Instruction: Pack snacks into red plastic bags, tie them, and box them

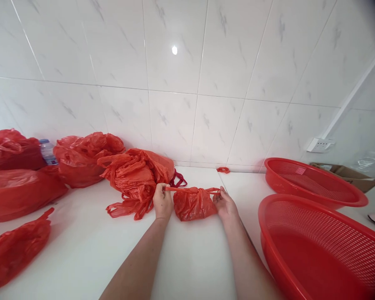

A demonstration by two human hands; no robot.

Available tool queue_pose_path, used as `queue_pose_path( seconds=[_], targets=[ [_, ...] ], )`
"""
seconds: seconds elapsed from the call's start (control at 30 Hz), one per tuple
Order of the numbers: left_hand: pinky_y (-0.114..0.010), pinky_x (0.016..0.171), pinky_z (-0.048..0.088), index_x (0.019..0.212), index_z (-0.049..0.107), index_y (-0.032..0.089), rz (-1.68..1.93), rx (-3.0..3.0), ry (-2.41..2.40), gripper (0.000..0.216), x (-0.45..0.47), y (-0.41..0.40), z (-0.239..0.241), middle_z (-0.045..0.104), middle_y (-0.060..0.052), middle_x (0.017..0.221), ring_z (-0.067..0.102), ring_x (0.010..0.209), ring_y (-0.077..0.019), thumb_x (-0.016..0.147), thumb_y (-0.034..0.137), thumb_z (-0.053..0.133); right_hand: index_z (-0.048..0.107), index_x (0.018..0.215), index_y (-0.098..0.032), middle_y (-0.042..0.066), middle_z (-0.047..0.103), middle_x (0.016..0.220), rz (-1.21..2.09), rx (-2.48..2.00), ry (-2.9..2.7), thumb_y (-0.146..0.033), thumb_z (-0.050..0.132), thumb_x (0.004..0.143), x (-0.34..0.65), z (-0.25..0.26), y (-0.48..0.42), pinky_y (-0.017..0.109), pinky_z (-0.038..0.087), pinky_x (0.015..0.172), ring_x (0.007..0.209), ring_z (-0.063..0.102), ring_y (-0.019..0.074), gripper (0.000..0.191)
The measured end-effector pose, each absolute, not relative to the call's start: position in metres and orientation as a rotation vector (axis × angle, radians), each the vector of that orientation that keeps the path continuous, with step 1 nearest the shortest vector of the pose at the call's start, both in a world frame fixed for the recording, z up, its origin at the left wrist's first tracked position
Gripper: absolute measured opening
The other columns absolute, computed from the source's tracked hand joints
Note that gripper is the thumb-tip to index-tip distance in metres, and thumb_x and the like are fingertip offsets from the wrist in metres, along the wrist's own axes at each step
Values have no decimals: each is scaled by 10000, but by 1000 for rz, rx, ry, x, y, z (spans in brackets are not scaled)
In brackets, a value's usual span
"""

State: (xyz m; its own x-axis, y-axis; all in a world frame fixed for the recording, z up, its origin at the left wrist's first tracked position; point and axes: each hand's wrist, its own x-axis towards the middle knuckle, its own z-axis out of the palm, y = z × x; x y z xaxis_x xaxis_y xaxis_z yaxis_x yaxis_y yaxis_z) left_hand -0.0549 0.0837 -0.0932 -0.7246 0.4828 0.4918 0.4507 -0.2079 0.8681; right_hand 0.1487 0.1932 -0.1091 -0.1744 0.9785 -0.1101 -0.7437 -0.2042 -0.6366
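Note:
A small red plastic bag [193, 205] with something inside rests on the white table in front of me. Its two handles are stretched out sideways from the gathered top. My left hand [163, 202] pinches the end of the left handle. On the other side, my right hand [226, 204] grips the right handle between thumb and fingers. What the bag contains cannot be made out through the plastic. Close behind my left hand lies a heap of crumpled red plastic bags [134, 175].
Full red bags [84, 158] and a water bottle [48, 152] stand at the left; another red bag [18, 250] lies nearer. Two red perforated baskets [312, 177] occupy the right, with a cardboard box [346, 177] behind. A red scrap [223, 170] lies by the tiled wall.

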Motion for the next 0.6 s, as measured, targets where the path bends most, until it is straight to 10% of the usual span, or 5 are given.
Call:
queue_pose_path(
  seconds=[0.43,0.6],
  targets=[
    [-426,1021,352,1356,358,240,1702,1553,1538,686,-42,83,-98,429,-110,1361,417,1249,-260,725,281,625,551,1146,-239,44,650,1082,1328,-945,-1280,-447,623,731,132,-101,171,341,493,836,947,618,211,470],
    [-436,1033,325,1301,459,253,1485,1966,1626,745,-17,78,-91,531,-88,1268,462,1191,-279,606,293,723,629,1026,-243,26,673,1023,1222,-868,-1834,-354,599,729,115,-104,155,369,464,883,963,614,224,318]
  ],
)
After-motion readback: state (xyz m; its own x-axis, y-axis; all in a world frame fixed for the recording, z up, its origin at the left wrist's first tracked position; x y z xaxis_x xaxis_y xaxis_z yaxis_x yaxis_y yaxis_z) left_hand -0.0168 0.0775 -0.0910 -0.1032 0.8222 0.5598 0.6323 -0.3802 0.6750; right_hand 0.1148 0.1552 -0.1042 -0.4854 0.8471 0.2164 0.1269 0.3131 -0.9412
